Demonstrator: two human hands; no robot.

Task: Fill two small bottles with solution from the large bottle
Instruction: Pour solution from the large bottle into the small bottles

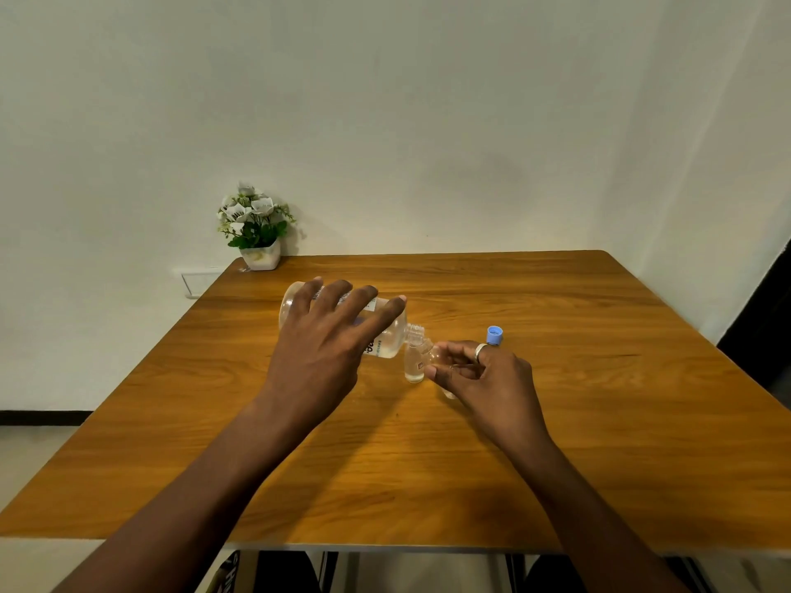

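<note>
Head view, centre of frame. The left hand (325,336), fingers spread and draped round the large bottle (387,346), holds it nearly level. Its long axis runs left to right, with the neck dipped to the mouth of the upright small bottle (414,363). The right hand (483,378) pinches that bottle from its right side. A blue cap (494,335) lies just beyond.

Two hands, a left hand (325,340) and a right hand (479,376); one large clear bottle (388,341); one small bottle (413,365) plainly visible; one blue cap (494,335); one potted flower plant (256,228); one wooden table (556,421).
</note>
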